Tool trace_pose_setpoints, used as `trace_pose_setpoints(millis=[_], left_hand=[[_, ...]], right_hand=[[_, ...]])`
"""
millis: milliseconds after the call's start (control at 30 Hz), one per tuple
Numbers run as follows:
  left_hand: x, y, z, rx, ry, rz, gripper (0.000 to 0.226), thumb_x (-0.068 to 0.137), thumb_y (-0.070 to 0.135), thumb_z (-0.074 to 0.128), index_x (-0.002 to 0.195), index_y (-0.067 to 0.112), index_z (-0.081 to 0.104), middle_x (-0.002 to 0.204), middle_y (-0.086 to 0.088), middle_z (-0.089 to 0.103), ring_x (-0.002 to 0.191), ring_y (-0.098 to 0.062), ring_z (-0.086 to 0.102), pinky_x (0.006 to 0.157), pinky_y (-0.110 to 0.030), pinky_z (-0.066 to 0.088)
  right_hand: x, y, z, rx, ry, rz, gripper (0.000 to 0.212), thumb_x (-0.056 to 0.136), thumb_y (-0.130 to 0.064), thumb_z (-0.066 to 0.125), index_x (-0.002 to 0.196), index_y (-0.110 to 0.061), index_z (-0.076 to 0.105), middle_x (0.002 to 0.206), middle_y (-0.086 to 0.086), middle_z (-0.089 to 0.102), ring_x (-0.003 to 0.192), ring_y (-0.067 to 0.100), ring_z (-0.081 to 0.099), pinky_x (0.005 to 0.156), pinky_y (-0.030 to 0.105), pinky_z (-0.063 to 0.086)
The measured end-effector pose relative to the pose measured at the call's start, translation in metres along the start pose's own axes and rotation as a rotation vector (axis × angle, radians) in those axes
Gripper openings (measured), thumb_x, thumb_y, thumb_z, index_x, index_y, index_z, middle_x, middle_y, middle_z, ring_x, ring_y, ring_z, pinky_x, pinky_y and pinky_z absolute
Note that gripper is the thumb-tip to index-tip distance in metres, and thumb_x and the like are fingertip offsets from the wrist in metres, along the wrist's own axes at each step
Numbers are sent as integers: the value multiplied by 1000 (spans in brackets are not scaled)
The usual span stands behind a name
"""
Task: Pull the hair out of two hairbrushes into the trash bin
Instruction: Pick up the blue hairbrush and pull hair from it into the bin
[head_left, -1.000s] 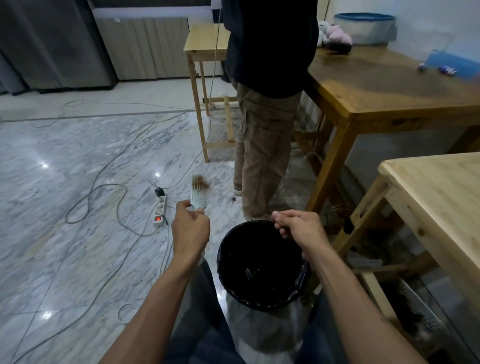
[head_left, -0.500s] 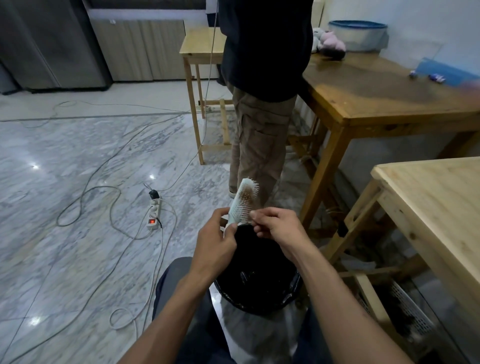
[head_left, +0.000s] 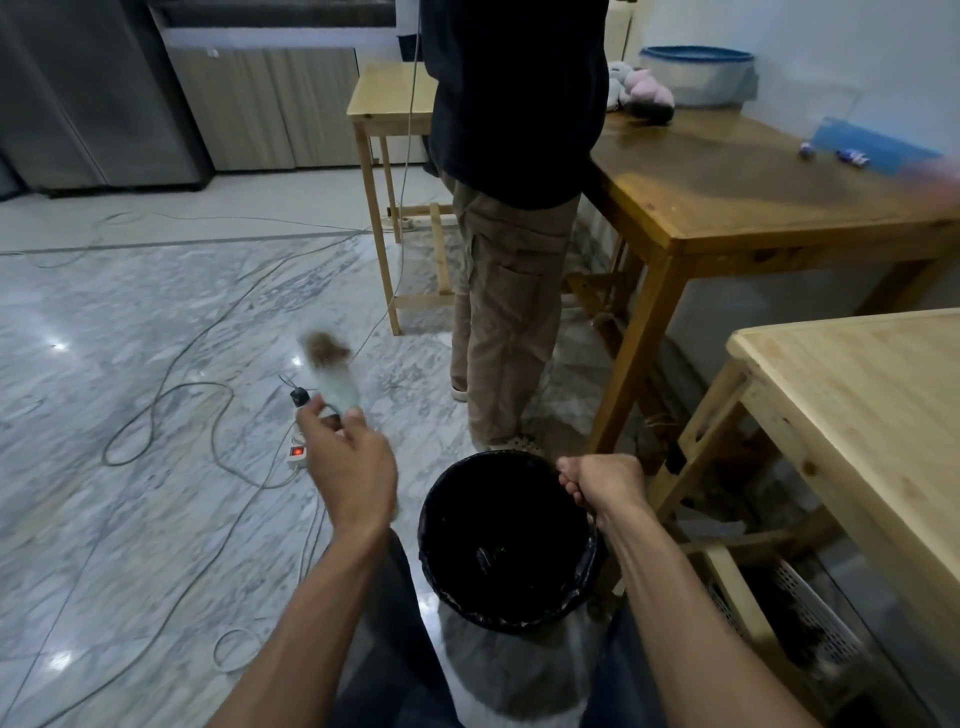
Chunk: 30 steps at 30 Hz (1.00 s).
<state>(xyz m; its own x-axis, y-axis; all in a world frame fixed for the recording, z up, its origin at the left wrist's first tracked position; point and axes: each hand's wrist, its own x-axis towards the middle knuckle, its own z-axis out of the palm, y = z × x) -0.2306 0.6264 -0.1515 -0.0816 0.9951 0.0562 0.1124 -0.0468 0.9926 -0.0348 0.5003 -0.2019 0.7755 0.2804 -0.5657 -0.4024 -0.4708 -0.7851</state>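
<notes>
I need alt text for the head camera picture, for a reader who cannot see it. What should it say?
A seated person's left hand holds up a blurred hairbrush with brown hair at its tip, left of a black trash bin on the marble floor. The right hand is curled over the bin's far right rim. Another person stands behind the bin, beside a wooden table.

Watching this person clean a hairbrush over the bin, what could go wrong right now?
The left hand holds the hairbrush out over the floor, left of the trash bin, so its hair clump could drop on the tiles. The right hand is bunched above the rim; anything it releases might miss.
</notes>
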Motion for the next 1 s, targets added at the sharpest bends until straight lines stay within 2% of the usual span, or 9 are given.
trace_pose_setpoints(millis=[100,167,300,467,600,733,833,900,1000], left_hand=[[12,5,-10,24,-34,32,30,101,27,49,131,25,46,104,5,60,89,-32,67,75,-56,58],[1,5,-7,78,-191,89,24,102,23,52,125,29,49,103,4,60,80,-29,67,64,-47,59],[-26,-5,3,148,-419,90,25,100,21,56,118,38,52,102,2,64,72,-27,66,63,-51,60],[-46,-23,8,167,-511,50,24,99,22,58,116,40,57,98,4,66,67,-21,66,61,-46,60],[-53,-29,9,159,-551,38,23,99,21,58,115,38,60,96,6,68,71,-17,67,62,-40,59],[-50,-30,6,177,-565,23,27,97,21,59,106,47,59,93,7,69,68,-17,65,63,-45,59],[-49,-32,5,182,-573,19,24,97,21,59,111,40,61,89,7,69,65,-16,65,64,-49,60],[-50,-33,5,176,-577,12,23,97,21,59,110,40,62,86,10,69,65,-15,66,65,-48,60],[-53,-33,6,168,-585,11,24,96,21,60,107,42,62,82,16,70,64,-15,66,62,-44,58]], right_hand=[[8,19,-9,-56,-7,-38,10,90,-6,74,81,-3,78,67,8,70,56,16,60,58,30,51],[2,17,-4,-162,-105,-126,11,95,-9,70,100,-8,80,87,7,76,77,18,67,73,31,56],[-19,-14,0,-402,-358,-211,52,93,-2,56,142,-17,61,130,6,66,104,18,63,83,26,51],[-17,-36,-2,-529,-283,-263,47,92,4,52,131,-19,66,113,1,56,93,21,64,89,41,63],[-3,-25,1,-670,-75,-433,10,93,-17,71,85,-22,74,97,4,76,85,22,73,81,44,64],[-5,-23,3,-781,-75,-523,22,100,-32,59,100,-25,79,98,2,78,95,23,72,89,44,60],[-8,-22,6,-506,-137,-528,18,99,-26,63,101,-17,78,92,2,80,90,18,76,92,41,60],[-13,-24,8,-255,-211,-460,24,98,-35,64,90,-18,78,78,1,80,80,19,78,85,41,64],[-22,-31,13,-94,-398,-352,36,93,-50,68,96,-16,78,88,3,81,84,20,79,82,38,65]])
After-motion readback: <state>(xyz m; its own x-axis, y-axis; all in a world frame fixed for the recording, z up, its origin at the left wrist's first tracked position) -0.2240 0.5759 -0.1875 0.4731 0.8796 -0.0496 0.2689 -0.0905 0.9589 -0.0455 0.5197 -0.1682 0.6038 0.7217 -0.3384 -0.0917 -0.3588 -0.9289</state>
